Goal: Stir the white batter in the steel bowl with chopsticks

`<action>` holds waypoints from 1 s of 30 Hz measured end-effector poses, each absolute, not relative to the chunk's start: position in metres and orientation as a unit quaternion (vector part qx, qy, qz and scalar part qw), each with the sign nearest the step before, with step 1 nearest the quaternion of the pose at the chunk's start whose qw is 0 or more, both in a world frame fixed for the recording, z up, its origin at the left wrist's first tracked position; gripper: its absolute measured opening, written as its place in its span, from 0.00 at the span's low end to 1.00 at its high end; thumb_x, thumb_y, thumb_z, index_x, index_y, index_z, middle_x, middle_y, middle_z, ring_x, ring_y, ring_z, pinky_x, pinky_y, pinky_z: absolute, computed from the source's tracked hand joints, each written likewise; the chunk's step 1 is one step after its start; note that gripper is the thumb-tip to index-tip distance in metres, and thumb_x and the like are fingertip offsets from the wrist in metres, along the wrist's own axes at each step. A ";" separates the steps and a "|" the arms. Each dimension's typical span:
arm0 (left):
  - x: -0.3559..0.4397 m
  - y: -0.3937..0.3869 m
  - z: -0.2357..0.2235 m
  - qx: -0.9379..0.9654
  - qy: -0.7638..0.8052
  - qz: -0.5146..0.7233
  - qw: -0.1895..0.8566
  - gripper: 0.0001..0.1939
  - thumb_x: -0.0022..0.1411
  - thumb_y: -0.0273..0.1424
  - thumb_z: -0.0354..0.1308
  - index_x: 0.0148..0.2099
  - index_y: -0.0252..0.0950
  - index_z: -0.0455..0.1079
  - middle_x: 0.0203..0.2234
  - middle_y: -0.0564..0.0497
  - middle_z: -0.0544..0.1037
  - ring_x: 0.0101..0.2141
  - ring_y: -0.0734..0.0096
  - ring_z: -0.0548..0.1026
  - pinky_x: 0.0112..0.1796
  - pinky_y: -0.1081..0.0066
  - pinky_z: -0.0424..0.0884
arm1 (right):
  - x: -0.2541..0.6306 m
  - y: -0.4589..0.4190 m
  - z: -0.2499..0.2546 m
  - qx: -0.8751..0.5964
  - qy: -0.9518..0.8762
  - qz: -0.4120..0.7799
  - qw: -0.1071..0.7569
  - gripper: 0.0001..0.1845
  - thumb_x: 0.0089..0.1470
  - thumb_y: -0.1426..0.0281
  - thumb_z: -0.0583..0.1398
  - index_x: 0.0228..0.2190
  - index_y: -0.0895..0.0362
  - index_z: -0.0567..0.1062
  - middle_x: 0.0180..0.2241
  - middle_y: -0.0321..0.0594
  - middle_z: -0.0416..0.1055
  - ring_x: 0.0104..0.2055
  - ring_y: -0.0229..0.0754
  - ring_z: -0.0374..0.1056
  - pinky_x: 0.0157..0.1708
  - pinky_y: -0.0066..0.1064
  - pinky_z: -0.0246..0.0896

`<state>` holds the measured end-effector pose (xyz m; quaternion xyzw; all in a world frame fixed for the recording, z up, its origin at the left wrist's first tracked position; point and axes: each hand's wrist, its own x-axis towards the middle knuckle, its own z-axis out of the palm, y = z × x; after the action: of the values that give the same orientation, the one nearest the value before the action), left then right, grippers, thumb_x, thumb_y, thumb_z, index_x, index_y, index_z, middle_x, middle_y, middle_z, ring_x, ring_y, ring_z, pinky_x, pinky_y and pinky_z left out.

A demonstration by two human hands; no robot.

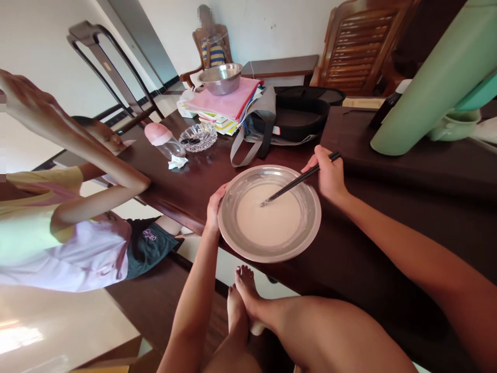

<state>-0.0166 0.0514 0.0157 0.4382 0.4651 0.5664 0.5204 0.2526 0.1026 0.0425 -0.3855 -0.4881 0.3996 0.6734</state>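
Note:
A wide metal bowl (pixel 267 253) sits at the table's front edge with a pale, creamy batter (pixel 267 223) in it. Around the bowl's left rim my left hand (pixel 215 206) is closed, its fingers partly hidden behind the rim. My right hand (pixel 329 173) grips a pair of black chopsticks (pixel 298 179) near their upper end, just right of the bowl. Their lower tips dip into the batter near its middle, with some batter clinging to them.
On the dark table (pixel 209 176) stand a pink-capped bottle (pixel 165 139), a glass ashtray (pixel 199 137), a crumpled tissue (pixel 177 162), a stack of books (pixel 225 106) under another metal bowl (pixel 221 80), a grey-black bag (pixel 287 124) and a green cylinder (pixel 423 88). People sit at the left and at the back.

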 end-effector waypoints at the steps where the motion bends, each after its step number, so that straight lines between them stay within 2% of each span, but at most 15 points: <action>1: -0.016 0.051 0.016 0.438 0.464 0.566 0.522 0.20 0.58 0.38 0.50 0.48 0.35 0.74 0.44 0.48 0.79 0.47 0.58 0.75 0.50 0.63 0.67 | 0.253 0.102 0.043 -0.386 -0.482 0.406 0.674 0.26 0.53 0.52 0.58 0.13 0.55 0.66 0.12 0.32 0.64 0.17 0.33 0.63 0.22 0.27 0.58; 5: -0.015 0.051 0.017 0.433 0.468 0.569 0.519 0.19 0.58 0.39 0.51 0.47 0.35 0.74 0.43 0.48 0.80 0.46 0.58 0.75 0.50 0.64 0.68 | 0.250 0.098 0.045 -0.390 -0.525 0.438 0.616 0.27 0.53 0.50 0.57 0.13 0.55 0.67 0.13 0.34 0.66 0.19 0.35 0.65 0.24 0.28 0.61; 8: -0.014 0.051 0.018 0.429 0.476 0.568 0.517 0.19 0.58 0.40 0.51 0.45 0.36 0.74 0.42 0.48 0.80 0.46 0.57 0.75 0.49 0.63 0.68 | 0.250 0.098 0.045 -0.398 -0.523 0.404 0.636 0.27 0.52 0.49 0.58 0.14 0.55 0.67 0.13 0.33 0.66 0.19 0.35 0.66 0.26 0.29 0.63; 11: -0.013 0.050 0.020 0.431 0.477 0.563 0.519 0.19 0.57 0.40 0.51 0.45 0.36 0.74 0.42 0.48 0.80 0.46 0.58 0.75 0.49 0.63 0.68 | 0.251 0.100 0.044 -0.402 -0.492 0.395 0.663 0.27 0.53 0.49 0.57 0.13 0.54 0.65 0.12 0.32 0.64 0.18 0.35 0.65 0.24 0.28 0.60; 16: -0.012 0.049 0.022 0.435 0.481 0.565 0.510 0.19 0.58 0.40 0.51 0.46 0.36 0.74 0.42 0.49 0.80 0.46 0.58 0.75 0.49 0.64 0.68 | 0.250 0.099 0.044 -0.382 -0.538 0.439 0.610 0.26 0.53 0.50 0.58 0.14 0.55 0.68 0.14 0.34 0.68 0.20 0.35 0.67 0.25 0.28 0.62; 20: -0.012 0.049 0.021 0.432 0.474 0.565 0.518 0.20 0.58 0.40 0.51 0.46 0.35 0.74 0.42 0.48 0.80 0.45 0.58 0.75 0.49 0.63 0.68 | 0.250 0.099 0.044 -0.397 -0.499 0.400 0.658 0.27 0.53 0.50 0.57 0.14 0.55 0.66 0.13 0.32 0.65 0.18 0.34 0.65 0.25 0.28 0.61; 26: -0.012 0.048 0.021 0.422 0.470 0.568 0.527 0.18 0.58 0.38 0.51 0.46 0.36 0.74 0.42 0.49 0.80 0.45 0.58 0.75 0.48 0.64 0.68 | 0.249 0.098 0.045 -0.396 -0.536 0.427 0.611 0.26 0.53 0.50 0.58 0.14 0.55 0.68 0.14 0.34 0.68 0.20 0.35 0.67 0.25 0.29 0.62; 30: -0.012 0.049 0.021 0.421 0.468 0.572 0.526 0.19 0.58 0.39 0.51 0.45 0.36 0.74 0.42 0.48 0.80 0.45 0.58 0.75 0.48 0.64 0.69 | 0.251 0.101 0.044 -0.401 -0.494 0.387 0.667 0.27 0.52 0.49 0.58 0.14 0.54 0.65 0.12 0.32 0.64 0.18 0.34 0.65 0.24 0.28 0.61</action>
<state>-0.0120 0.0486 0.0208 0.4214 0.4676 0.5717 0.5262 0.2513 0.1010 0.0436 -0.4009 -0.4937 0.3873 0.6675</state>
